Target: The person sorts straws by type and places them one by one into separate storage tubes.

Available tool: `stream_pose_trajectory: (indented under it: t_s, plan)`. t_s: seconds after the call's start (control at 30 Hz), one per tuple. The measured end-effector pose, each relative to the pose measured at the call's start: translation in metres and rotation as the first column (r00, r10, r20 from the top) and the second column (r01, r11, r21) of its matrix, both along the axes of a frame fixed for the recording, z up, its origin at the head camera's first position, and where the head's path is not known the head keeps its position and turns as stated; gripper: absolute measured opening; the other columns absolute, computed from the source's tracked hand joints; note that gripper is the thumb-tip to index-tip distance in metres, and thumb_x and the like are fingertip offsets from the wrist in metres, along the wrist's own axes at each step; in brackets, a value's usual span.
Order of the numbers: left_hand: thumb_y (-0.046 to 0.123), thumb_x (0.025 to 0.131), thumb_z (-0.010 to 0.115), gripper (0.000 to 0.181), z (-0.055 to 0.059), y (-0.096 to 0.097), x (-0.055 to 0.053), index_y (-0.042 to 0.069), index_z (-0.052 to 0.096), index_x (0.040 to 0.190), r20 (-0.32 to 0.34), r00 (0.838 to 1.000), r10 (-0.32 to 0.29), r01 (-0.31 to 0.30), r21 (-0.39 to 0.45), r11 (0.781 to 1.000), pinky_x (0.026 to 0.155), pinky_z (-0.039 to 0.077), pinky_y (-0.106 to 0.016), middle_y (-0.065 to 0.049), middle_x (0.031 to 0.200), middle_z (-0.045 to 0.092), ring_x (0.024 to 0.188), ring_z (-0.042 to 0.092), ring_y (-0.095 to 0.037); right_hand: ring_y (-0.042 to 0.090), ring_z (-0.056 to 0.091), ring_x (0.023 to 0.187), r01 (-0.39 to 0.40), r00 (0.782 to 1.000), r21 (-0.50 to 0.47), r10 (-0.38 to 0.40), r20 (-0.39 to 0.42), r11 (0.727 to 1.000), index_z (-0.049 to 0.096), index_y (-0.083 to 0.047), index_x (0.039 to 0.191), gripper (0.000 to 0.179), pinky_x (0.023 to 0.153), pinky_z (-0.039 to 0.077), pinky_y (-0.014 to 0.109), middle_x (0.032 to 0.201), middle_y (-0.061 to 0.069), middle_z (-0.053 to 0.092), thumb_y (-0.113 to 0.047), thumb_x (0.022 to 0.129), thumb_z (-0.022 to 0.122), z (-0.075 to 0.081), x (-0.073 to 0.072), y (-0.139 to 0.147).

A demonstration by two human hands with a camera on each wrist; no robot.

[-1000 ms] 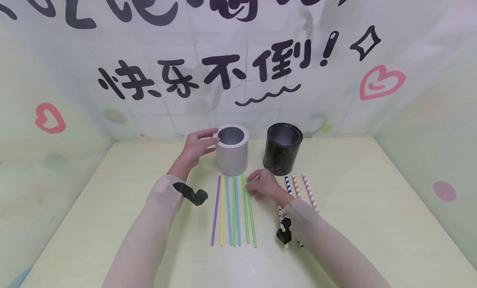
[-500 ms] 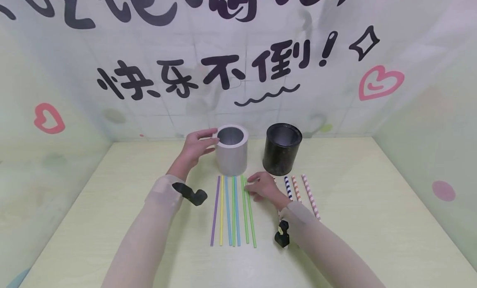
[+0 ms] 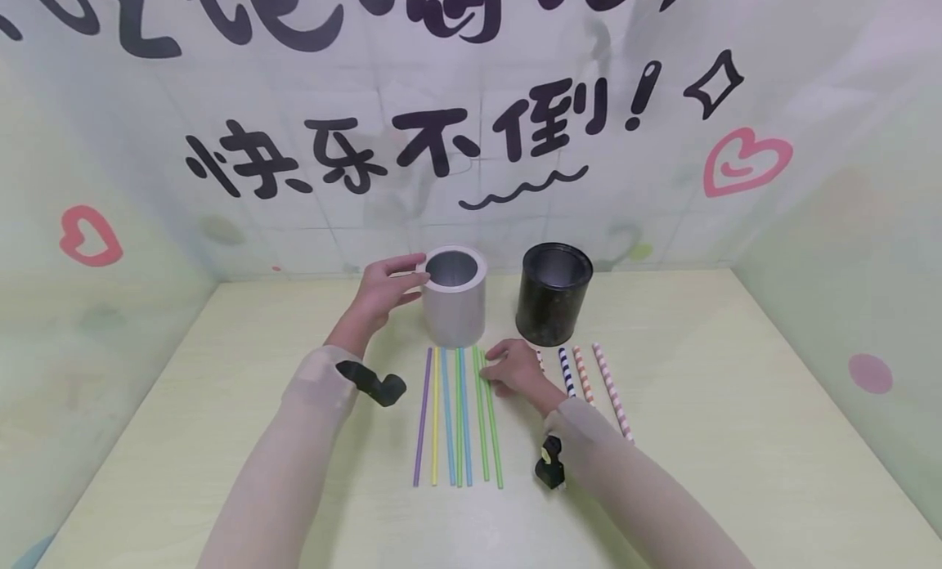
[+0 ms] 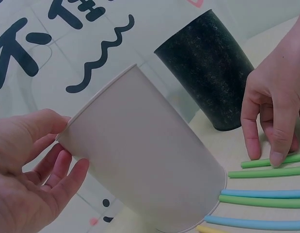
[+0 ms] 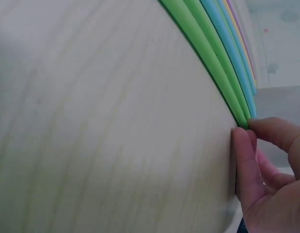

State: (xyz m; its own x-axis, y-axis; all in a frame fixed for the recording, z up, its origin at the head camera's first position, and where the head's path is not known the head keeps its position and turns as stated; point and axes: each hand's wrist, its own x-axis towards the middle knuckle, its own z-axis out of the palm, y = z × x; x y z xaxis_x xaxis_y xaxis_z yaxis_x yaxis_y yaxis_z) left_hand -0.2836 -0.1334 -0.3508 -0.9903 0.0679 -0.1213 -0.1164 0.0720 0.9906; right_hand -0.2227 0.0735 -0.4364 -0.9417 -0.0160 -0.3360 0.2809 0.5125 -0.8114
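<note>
A white canister stands at the back of the table. My left hand holds its left side at the rim, thumb and fingers on the edge. In front of it lies a row of plain straws: a purple straw, a yellow straw, blue ones and green ones. My right hand is at the far end of the rightmost green straw; the right wrist view has thumb and fingertips pinching that green straw. The straw lies along the tabletop.
To the right of the white canister stands a black can. Several striped paper straws, among them a pink-and-white straw, lie in front of it, partly hidden by my right forearm. A printed curtain rises behind the table.
My right hand drops slightly toward the table and closes its fingertips at the green straw's end. The left hand stays on the canister rim. The head view shifts slightly.
</note>
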Motion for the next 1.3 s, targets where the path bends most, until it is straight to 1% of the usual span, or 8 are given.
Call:
stream_pose_trajectory:
  t_s: [0.2, 0.5, 0.73, 1.07, 1.2, 1.3]
  plan:
    - [0.003, 0.084, 0.061, 0.047, 0.000, 0.000, 0.000, 0.001, 0.050, 0.129, 0.000, 1.000, -0.001, 0.001, 0.001, 1.000, 0.085, 0.053, -0.032, -0.016, 0.131, 0.045, 0.119, 0.046, -0.025, 0.013, 0.055, 0.048, 0.014, 1.000, 0.024, -0.014, -0.009, 1.000, 0.061, -0.002, 0.098, 0.030, 0.044, 0.052, 0.021, 0.070, 0.009, 0.060, -0.005, 0.072, 0.074, 0.000, -0.001, -0.003]
    - [0.003, 0.084, 0.061, 0.046, 0.000, 0.000, -0.001, 0.000, 0.050, 0.129, -0.001, 1.000, -0.009, 0.009, 0.003, 1.000, 0.086, 0.053, -0.032, -0.016, 0.132, 0.045, 0.120, 0.044, -0.025, 0.014, 0.056, 0.050, 0.042, 0.998, 0.035, -0.044, 0.034, 0.998, 0.059, -0.003, 0.098, 0.031, 0.046, 0.052, 0.021, 0.073, 0.010, 0.059, -0.004, 0.072, 0.075, 0.001, -0.002, -0.004]
    - [0.003, 0.084, 0.060, 0.047, 0.000, -0.001, -0.001, 0.000, 0.049, 0.130, 0.001, 1.000, -0.011, 0.011, 0.002, 1.000, 0.086, 0.053, -0.033, -0.017, 0.132, 0.044, 0.120, 0.044, -0.025, 0.015, 0.056, 0.052, 0.041, 0.999, 0.060, -0.041, 0.004, 0.997, 0.060, -0.003, 0.097, 0.032, 0.045, 0.052, 0.021, 0.076, 0.009, 0.058, -0.004, 0.070, 0.076, 0.001, -0.001, -0.007]
    - [0.004, 0.085, 0.060, 0.047, -0.001, -0.002, -0.002, 0.000, 0.048, 0.130, 0.003, 1.000, -0.017, 0.017, 0.001, 1.000, 0.086, 0.053, -0.032, -0.016, 0.133, 0.043, 0.121, 0.043, -0.025, 0.015, 0.056, 0.052, 0.026, 0.998, 0.104, -0.021, -0.051, 0.994, 0.059, 0.002, 0.097, 0.031, 0.044, 0.052, 0.023, 0.082, 0.011, 0.058, -0.001, 0.069, 0.072, 0.002, 0.002, -0.011]
    - [0.004, 0.085, 0.060, 0.047, -0.001, -0.002, -0.001, 0.000, 0.048, 0.130, 0.000, 1.000, -0.020, 0.020, 0.003, 1.000, 0.086, 0.053, -0.032, -0.016, 0.132, 0.043, 0.120, 0.043, -0.025, 0.015, 0.056, 0.052, 0.026, 0.999, 0.119, -0.020, -0.051, 0.993, 0.058, 0.003, 0.096, 0.030, 0.044, 0.052, 0.023, 0.082, 0.011, 0.057, -0.002, 0.070, 0.072, 0.003, 0.003, -0.011]
    - [0.004, 0.085, 0.060, 0.047, -0.002, -0.001, -0.002, 0.000, 0.049, 0.130, 0.000, 1.000, -0.020, 0.020, 0.008, 1.000, 0.086, 0.053, -0.032, -0.016, 0.132, 0.043, 0.120, 0.044, -0.025, 0.015, 0.056, 0.054, 0.026, 0.999, 0.124, -0.022, -0.032, 0.992, 0.058, 0.002, 0.097, 0.030, 0.045, 0.052, 0.023, 0.081, 0.010, 0.056, -0.004, 0.071, 0.072, 0.004, 0.002, -0.010]
